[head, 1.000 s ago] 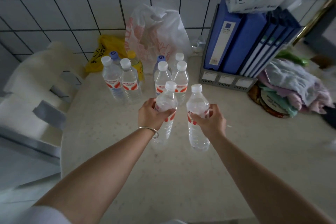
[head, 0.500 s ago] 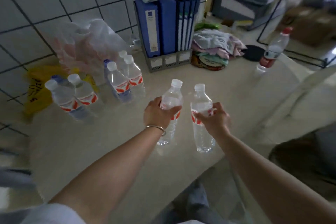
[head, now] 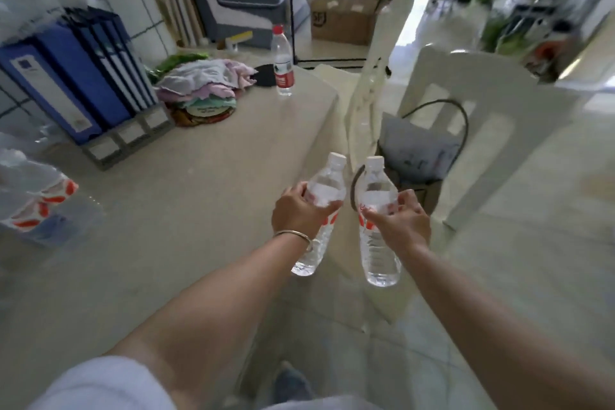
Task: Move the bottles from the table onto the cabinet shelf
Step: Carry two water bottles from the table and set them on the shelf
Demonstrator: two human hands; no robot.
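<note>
We carry two clear water bottles away from the worktop (head: pixel 173 210), one in each hand, both clear of its surface and held just past its near right edge. Our left hand (head: pixel 298 213) has its grip clamped around the upper body of the left bottle (head: pixel 319 210), whose long axis tilts, cap leaning up and to the right. Our right hand (head: pixel 401 223) is wrapped shut on the right bottle (head: pixel 377 223) at its red label, and that bottle hangs close to upright, cap on top. The two bottles ride side by side, near each other but not touching.

Another bottle with a red cap (head: pixel 283 63) stands upright near the far right corner of the worktop, beside a heap of folded cloths (head: pixel 203 80) and a row of blue binders (head: pixel 76 76). More bottles (head: pixel 36 200) show blurred at the left edge.

No cabinet shelf is visible from here, so we cannot tell which way it lies from either hand. A white chair (head: pixel 479 130) stands just ahead on the right, with a bag (head: pixel 419 146) in front of it. We judge the carry is under way and that both bottles will need standing upright on arrival, the left one righted first.
</note>
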